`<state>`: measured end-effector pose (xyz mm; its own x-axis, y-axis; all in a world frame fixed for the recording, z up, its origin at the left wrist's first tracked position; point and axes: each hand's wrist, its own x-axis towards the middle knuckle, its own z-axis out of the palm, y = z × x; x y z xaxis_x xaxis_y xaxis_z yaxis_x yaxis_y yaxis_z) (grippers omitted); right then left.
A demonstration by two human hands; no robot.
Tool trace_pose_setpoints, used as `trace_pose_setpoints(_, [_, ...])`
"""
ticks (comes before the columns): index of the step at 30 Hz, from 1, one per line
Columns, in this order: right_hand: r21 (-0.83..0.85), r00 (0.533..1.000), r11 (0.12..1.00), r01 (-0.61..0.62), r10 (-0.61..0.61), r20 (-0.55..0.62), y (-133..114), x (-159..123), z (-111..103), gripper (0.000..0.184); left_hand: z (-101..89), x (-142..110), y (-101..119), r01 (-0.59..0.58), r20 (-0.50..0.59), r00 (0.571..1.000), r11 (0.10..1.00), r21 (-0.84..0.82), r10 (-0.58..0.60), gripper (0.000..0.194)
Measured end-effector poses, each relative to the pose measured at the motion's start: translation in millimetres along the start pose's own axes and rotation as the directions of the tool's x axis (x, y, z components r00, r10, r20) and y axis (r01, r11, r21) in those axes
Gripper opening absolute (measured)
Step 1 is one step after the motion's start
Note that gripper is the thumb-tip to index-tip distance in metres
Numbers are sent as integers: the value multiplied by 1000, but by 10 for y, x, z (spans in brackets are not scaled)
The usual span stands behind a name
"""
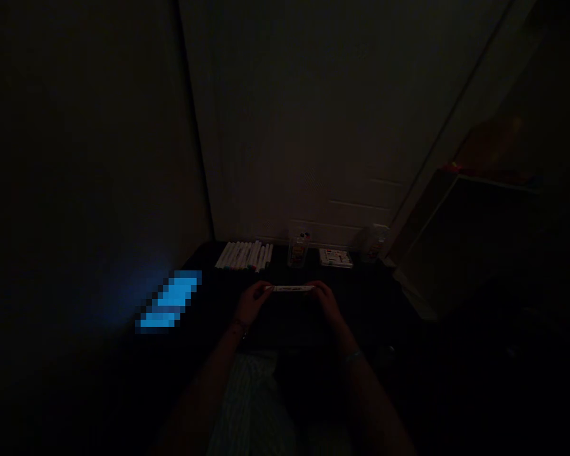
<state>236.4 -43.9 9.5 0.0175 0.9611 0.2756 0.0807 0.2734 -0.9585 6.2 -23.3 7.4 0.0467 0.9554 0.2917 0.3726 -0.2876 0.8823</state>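
One white marker [291, 289] is held level above the middle of the dark tabletop [218, 304], gripped at both ends: its left end is pinched by the left hand [251, 303] and its right end by the right hand [329, 303], each grip closed narrowly around the barrel, though exact finger placement is lost in the dim light. By this hold, the middle of the barrel appears to be left uncovered, its printed label turned toward the camera. Beyond the hands, a row of similar white markers [244, 255] is laid side by side near the far edge, seemingly ranked so that each can be picked out singly. To its right stand a clear plastic container [297, 249], a flat printed packet [335, 258] and a second clear container [374, 243]. To the left, a pixelated blue glow [171, 301] is seen at the tabletop's edge, while a dark piece of furniture [456, 234] is dimly made out on the far right against the wall [313, 126].
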Motion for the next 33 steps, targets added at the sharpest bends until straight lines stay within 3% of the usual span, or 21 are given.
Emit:
trace_pose_setpoints(17, [63, 1000, 998, 23, -24, 15, 18, -1, 8, 24, -2, 15, -44, -41, 14, 999, 999, 23, 40, 35])
trace_pose_setpoints(33, [37, 1000, 999, -1, 1, -12, 3, 15, 6, 22, -12, -11, 61, 21, 9, 1000, 1000, -1, -21, 36])
